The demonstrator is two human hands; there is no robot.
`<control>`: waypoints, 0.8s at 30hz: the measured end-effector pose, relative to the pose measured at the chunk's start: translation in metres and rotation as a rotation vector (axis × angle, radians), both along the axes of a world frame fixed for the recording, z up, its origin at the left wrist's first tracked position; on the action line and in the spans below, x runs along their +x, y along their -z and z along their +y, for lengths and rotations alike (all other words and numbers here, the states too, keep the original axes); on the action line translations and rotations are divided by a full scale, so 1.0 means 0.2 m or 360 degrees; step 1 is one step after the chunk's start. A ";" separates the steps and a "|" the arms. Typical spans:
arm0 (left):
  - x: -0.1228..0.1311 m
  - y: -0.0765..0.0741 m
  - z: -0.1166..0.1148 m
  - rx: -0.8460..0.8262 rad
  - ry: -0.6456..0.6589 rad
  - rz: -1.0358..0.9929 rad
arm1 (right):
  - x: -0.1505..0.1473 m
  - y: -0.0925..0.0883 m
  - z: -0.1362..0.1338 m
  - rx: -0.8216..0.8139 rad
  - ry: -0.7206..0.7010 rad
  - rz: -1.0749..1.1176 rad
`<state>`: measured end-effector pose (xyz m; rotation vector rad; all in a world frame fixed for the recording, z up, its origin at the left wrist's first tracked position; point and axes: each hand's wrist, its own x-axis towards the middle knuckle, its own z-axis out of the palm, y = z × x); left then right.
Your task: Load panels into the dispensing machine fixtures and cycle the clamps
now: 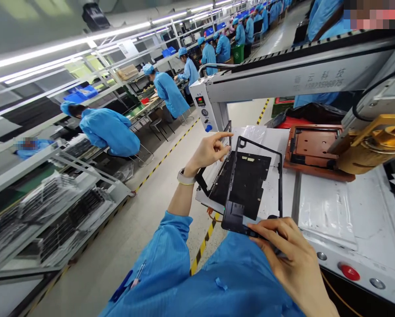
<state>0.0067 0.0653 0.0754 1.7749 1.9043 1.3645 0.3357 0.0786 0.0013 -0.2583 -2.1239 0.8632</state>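
My right hand (288,246) pinches the lower edge of a thin black rectangular frame (281,185), like a tablet's middle frame, holding it tilted up with its large opening facing me. Through that opening show flat black panels (250,180) on the white worktop. To the left, my left hand (210,152) is raised with its index finger stretched out and its thumb apart from it. Close behind its fingers stands another black frame (202,179); whether they touch it I cannot tell.
A grey machine beam (283,79) spans the far side of the worktop (375,211). At right are a brown fixture (290,152), a brass-coloured press head (369,154), clear plastic sheets (326,211) and a red button (349,271). Co-workers in blue sit along benches at left.
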 end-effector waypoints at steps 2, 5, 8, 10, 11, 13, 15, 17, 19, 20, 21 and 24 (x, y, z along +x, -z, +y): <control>0.05 0.02 0.04 -0.0018 0.0099 -0.0053 | 0.01 -0.01 -0.01 -0.0001 0.0018 0.0027; 0.11 0.06 0.09 -0.0011 0.0193 -0.0175 | 0.02 -0.01 -0.01 0.0011 0.0027 0.0045; 0.14 0.08 0.12 0.0033 0.0213 -0.0250 | 0.03 -0.01 -0.01 0.0036 0.0036 0.0024; 0.15 0.09 0.12 0.0057 0.0199 -0.0277 | 0.03 0.00 -0.02 0.0056 0.0039 0.0017; 0.15 0.09 0.12 0.0060 0.0191 -0.0287 | 0.02 0.00 -0.02 0.0064 0.0037 0.0020; 0.14 0.08 0.11 0.0054 0.0187 -0.0306 | 0.02 0.01 -0.03 0.0083 0.0038 0.0035; 0.13 0.08 0.11 0.0058 0.0203 -0.0324 | 0.01 0.01 -0.03 0.0106 0.0042 0.0042; 0.11 0.09 0.10 0.0073 0.0214 -0.0338 | 0.00 0.02 -0.03 0.0116 0.0042 0.0026; 0.10 0.09 0.10 0.0077 0.0206 -0.0342 | 0.00 0.02 -0.03 0.0118 0.0035 0.0005; 0.09 0.09 0.10 0.0074 0.0197 -0.0341 | -0.01 0.02 -0.03 0.0122 0.0030 -0.0002; 0.08 0.10 0.10 0.0069 0.0188 -0.0340 | -0.01 0.02 -0.03 0.0127 0.0027 -0.0003; 0.07 0.09 0.09 0.0045 0.0165 -0.0332 | -0.01 0.00 -0.03 0.0139 0.0009 0.0012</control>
